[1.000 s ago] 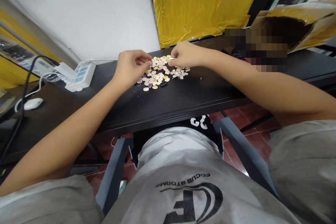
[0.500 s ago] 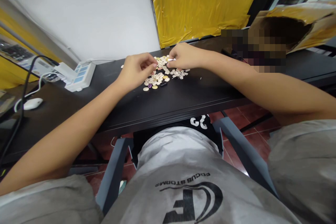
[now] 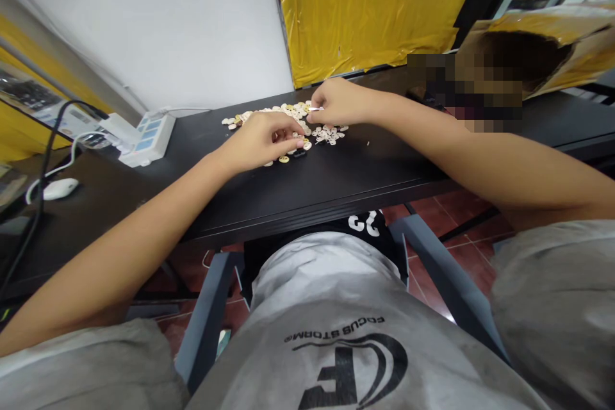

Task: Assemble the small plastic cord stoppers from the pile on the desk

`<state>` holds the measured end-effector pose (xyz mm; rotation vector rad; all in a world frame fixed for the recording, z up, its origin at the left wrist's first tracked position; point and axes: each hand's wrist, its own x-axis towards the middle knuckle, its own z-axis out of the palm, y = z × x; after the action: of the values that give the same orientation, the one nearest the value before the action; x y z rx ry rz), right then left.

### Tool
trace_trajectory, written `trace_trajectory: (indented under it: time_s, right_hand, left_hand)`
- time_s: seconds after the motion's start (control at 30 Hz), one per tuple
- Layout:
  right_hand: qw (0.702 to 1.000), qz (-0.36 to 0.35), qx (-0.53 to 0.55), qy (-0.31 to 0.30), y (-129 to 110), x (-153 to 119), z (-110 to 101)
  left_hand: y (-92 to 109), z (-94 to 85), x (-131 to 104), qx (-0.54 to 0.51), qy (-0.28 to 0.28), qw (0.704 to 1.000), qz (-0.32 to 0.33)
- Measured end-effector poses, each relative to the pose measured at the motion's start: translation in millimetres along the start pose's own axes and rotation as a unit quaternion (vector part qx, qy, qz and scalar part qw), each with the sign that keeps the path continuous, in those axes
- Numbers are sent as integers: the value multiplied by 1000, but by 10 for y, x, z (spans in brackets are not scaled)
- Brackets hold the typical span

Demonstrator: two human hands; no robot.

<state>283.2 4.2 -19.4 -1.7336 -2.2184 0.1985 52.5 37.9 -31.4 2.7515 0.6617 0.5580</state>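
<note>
Small round cream pieces that look like buttons (image 3: 288, 109) lie heaped on the black desk, a few of them yellow. Over the near side of the heap is my left hand (image 3: 262, 138), fingers curled, with a gap between thumb and fingertips beside a yellowish button (image 3: 307, 141). My right hand (image 3: 336, 102) pinches a thin white strip (image 3: 316, 109), too small to name, above the heap's right edge. Below it lies a cluster of smaller white buttons (image 3: 329, 134). A black piece (image 3: 300, 154) lies near my left thumb. My left hand hides part of the heap.
On the left of the desk (image 3: 312, 186) stand a white power strip (image 3: 152, 134) with plugs and a white computer mouse (image 3: 60, 189). A cardboard box (image 3: 552, 57) is at the right, with yellow sheeting (image 3: 375, 6) behind the desk. Chair armrests flank me.
My left hand has moved right and nearer to me over the heap, its thumb and fingertips parting and uncovering buttons at the far left. The right hand stays almost still.
</note>
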Motion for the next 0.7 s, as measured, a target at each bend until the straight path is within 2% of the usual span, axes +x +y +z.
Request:
trace_trajectory:
  time_s: [0.17,0.27,0.37,0.5,0.7]
  right_hand:
    - [1000,4,18,-4,-16,-15,-3]
    - [1000,6,20,-10,-26,-23,-6]
    - [1000,4,21,-14,-21,-22,0]
    - [999,3,26,-20,-10,-15,9]
    - [1000,3,20,-18,-14,-16,19]
  left_hand:
    - [-193,-97,8,105,81,990,-46]
    - [-332,-127,6,140,64,984,-90]
    - [-405,-93,8,128,36,986,-99]
    - [-400,-41,22,117,40,988,-89]
    - [-342,-51,18,132,34,986,-99]
